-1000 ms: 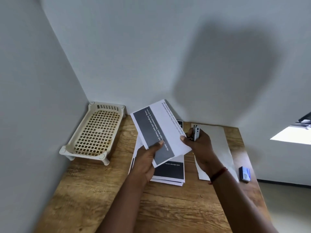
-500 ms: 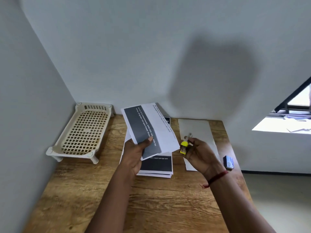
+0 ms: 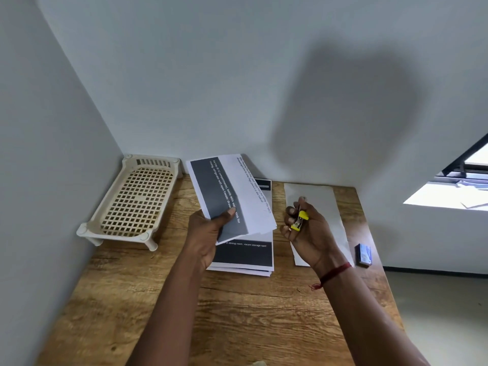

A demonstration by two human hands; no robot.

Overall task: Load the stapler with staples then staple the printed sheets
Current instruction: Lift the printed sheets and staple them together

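Left hand (image 3: 206, 236) pinches sheets (image 3: 224, 186) above stack (image 3: 245, 256); right hand (image 3: 314, 233) curls round stapler (image 3: 299, 221), right of stack. Risk: sheets may fan, staple missing some

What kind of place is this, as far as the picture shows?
Probably a small desk for paperwork in a room corner: a wooden table against plain walls, a stack of printed sheets, a cream plastic tray, and a yellow stapler in the right hand.

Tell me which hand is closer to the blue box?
Right. The right hand, gripping the stapler, is just left of the blue box; the left hand, holding sheets, is farther left.
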